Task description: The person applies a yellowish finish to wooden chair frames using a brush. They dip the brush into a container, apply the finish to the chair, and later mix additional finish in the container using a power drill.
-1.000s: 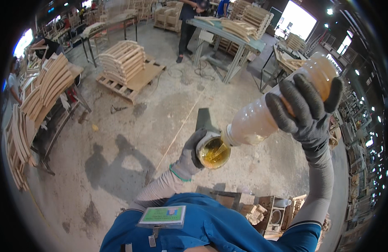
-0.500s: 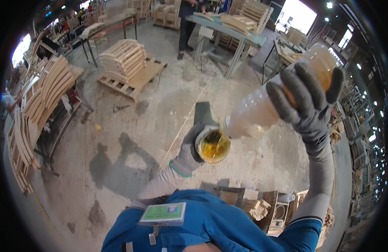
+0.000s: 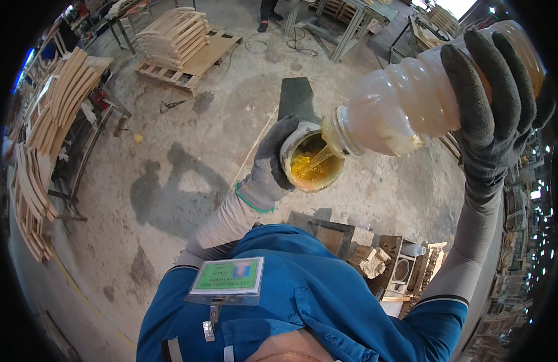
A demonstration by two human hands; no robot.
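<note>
In my gloved left hand is a round, open cup with a stained rim, its fingers wrapped round the side. Clear amber liquid lies inside it. My gloved right hand grips a big, ribbed, translucent plastic bottle, tipped with its neck down to the left. From the bottle's mouth, close beside the cup's rim, a thin amber stream runs into the cup. Just beyond the cup shows a dark flat piece; whether it joins the cup, I cannot tell.
Curved wooden slats are piled along the left. A stack of wooden parts sits on a pallet farther ahead. Boxes with wood scraps stand low at the right, near my body. At the far side are a workbench and another person's legs.
The cup and bottle sit higher in the view, and the bottle lies more level, shifted to the right. Liquid keeps running into the cup. The view has tipped down toward my body.
</note>
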